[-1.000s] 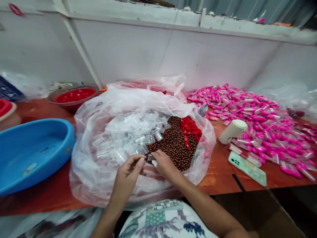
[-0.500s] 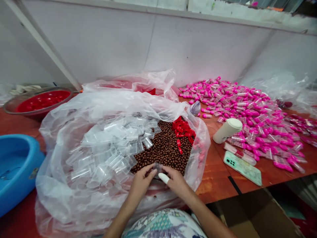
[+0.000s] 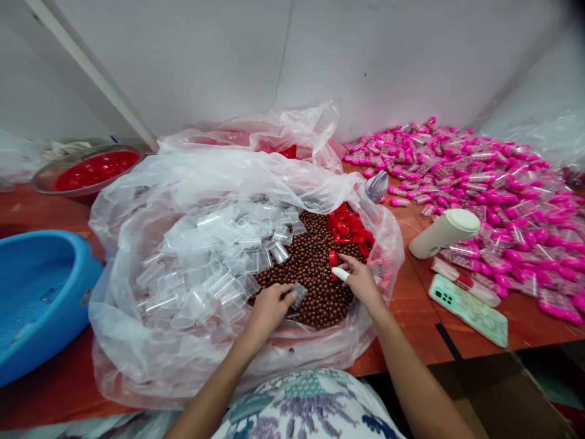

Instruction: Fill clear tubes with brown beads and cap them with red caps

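My left hand (image 3: 273, 305) pinches a small clear plastic cup (image 3: 298, 295) above brown beads (image 3: 315, 262) in an open plastic bag (image 3: 132, 366). To its right, my right hand (image 3: 359, 277), with a white cover on one finger, has its fingers on a red cap (image 3: 333, 258) lying at the beads. More red caps (image 3: 350, 227) are heaped behind that hand, at the right of the beads. A pile of clear plastic cups (image 3: 214, 244) fills the left part of the bag.
At the left are a blue basin (image 3: 77, 274) and a metal bowl (image 3: 41, 182) of red pieces. On the right lie a cream bottle (image 3: 441, 235), a phone (image 3: 484, 317) and a large heap of pink-capped tubes (image 3: 503, 195). A wall stands behind.
My hands have moved apart. The right one has gone forward and right to a red cap, while the left one keeps the clear cup. The view has shifted slightly.
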Demonstrator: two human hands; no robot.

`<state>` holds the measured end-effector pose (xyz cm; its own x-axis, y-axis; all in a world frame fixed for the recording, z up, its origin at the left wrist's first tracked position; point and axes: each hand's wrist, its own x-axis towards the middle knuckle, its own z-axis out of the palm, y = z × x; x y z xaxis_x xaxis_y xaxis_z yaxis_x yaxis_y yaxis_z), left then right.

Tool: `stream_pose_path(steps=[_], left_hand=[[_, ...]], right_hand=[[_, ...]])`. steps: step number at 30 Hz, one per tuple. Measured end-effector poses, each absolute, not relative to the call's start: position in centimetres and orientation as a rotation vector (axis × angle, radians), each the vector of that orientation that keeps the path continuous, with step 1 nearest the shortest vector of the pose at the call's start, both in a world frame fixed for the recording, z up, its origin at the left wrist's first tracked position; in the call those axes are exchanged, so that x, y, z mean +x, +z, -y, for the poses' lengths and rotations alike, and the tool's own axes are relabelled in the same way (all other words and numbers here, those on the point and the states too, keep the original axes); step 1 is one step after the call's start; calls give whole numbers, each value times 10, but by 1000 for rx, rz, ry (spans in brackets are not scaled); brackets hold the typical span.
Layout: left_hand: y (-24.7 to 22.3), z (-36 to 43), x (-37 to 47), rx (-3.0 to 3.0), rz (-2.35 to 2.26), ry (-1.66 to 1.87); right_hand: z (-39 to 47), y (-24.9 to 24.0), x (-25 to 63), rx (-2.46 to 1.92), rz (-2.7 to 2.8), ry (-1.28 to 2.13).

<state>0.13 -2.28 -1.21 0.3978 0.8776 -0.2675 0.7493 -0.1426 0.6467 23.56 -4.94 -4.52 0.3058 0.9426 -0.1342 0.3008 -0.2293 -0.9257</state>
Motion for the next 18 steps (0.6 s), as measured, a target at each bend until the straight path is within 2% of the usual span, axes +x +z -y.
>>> stream_pose_path(steps=[7,18], left_hand=[[-12,23,7,1968,-1375,279],[-16,26,-2,1904,-1327,344]], right_hand=[[46,-41,227,-1778,1063,953],[48,-18,215,-1491,749,1407]])
